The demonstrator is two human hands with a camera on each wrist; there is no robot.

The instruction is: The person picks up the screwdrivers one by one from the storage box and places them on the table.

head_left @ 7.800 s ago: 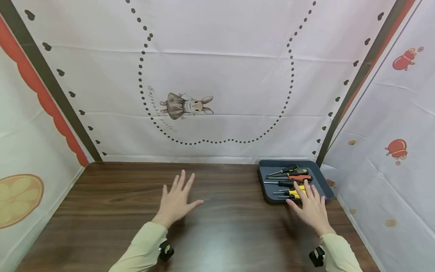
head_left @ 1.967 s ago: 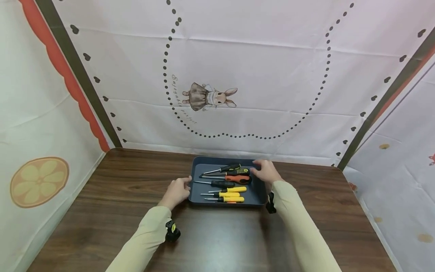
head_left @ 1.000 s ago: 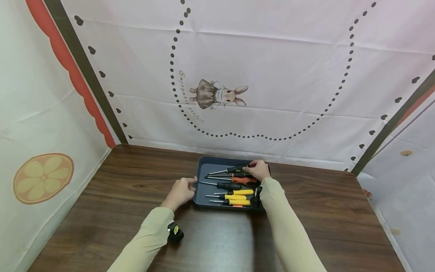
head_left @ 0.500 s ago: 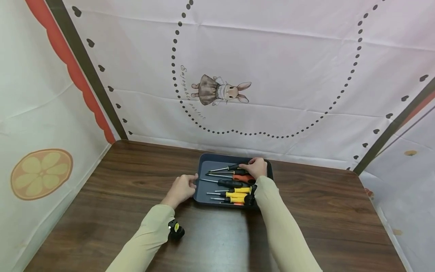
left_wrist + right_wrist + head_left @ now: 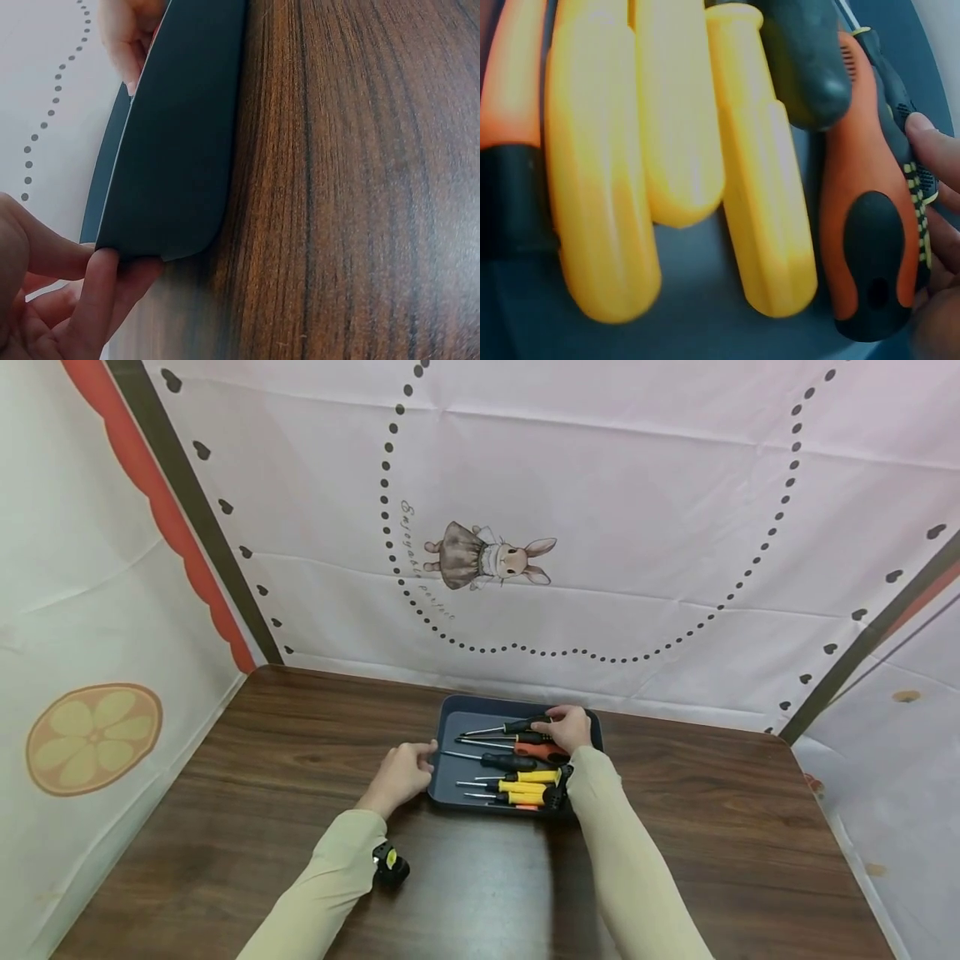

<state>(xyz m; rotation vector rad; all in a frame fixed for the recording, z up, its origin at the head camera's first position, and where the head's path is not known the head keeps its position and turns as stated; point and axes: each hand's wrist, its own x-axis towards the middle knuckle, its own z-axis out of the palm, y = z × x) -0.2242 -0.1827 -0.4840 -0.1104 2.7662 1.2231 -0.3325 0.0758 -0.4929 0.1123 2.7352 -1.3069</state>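
A dark grey-blue tray [image 5: 448,781] lies near the back of the wooden table, holding several screwdrivers. My left hand [image 5: 396,778] pinches the tray's left wall between thumb and fingers; the left wrist view shows those fingers [image 5: 94,300] at its corner. Over the tray's far right part, my right hand [image 5: 573,728] pinches the handle of the rearmost black screwdriver [image 5: 517,726]. In the right wrist view its fingertips touch that dark handle [image 5: 895,86]. Closer to me lie an orange-and-black screwdriver [image 5: 542,751], another black screwdriver [image 5: 504,762] and yellow-handled screwdrivers [image 5: 525,787].
An orange-and-black handle [image 5: 514,97] lies along the tray's near side. A printed white cloth [image 5: 637,543] hangs right behind the table, with more cloth at both sides. Brown tabletop [image 5: 735,810] stretches around the tray.
The tray has come from the far right to the middle. My left hand has taken its left wall; my right hand has moved from its right end onto the rearmost screwdriver.
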